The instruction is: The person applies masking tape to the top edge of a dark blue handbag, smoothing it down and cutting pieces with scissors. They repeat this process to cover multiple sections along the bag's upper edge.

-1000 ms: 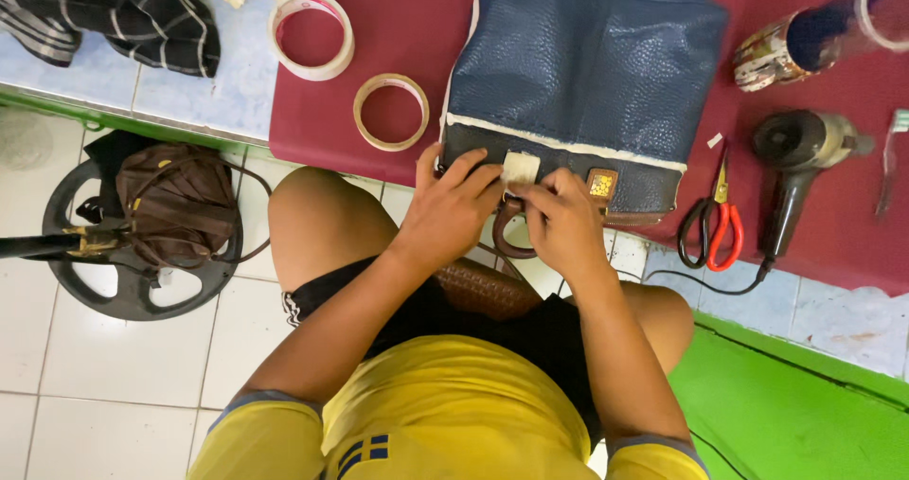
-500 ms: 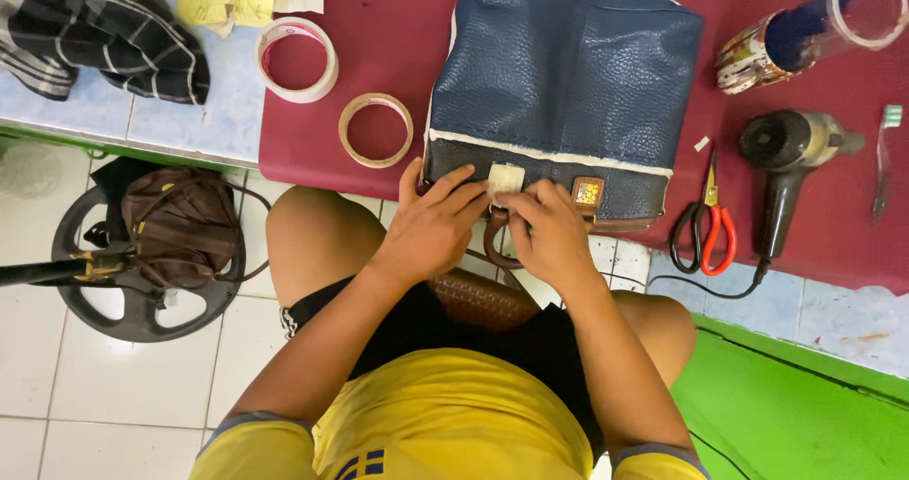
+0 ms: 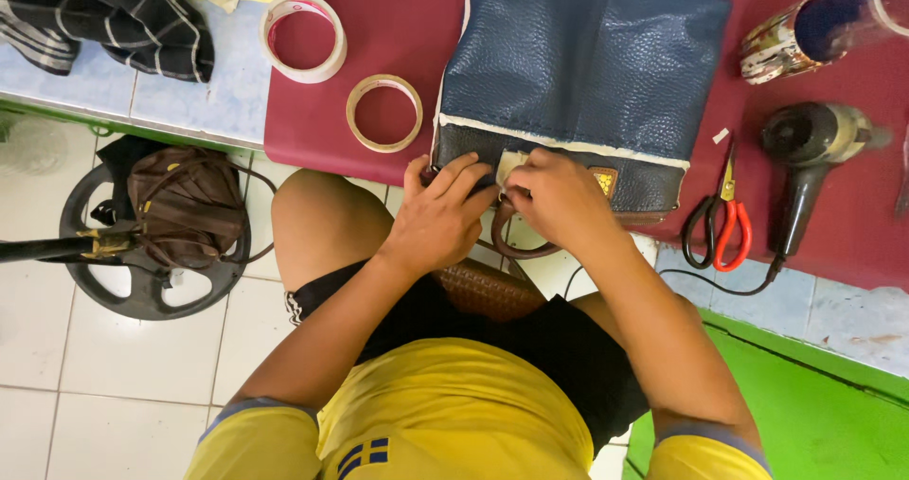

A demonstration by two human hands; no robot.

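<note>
both hands work the near edge of a blue leather handbag [image 3: 582, 59] lying on a maroon mat [image 3: 398, 7] – left hand [image 3: 437, 220] fingers curled onto the dark bottom band, right hand [image 3: 559, 196] fingers pinched on a small cream tape patch [image 3: 509, 165] stuck there. a brown handle [image 3: 507, 243] hangs below the bag edge; two tape rolls [image 3: 383, 113] lie left, red-handled scissors [image 3: 720, 220] and a hair dryer [image 3: 814, 149] right.
</note>
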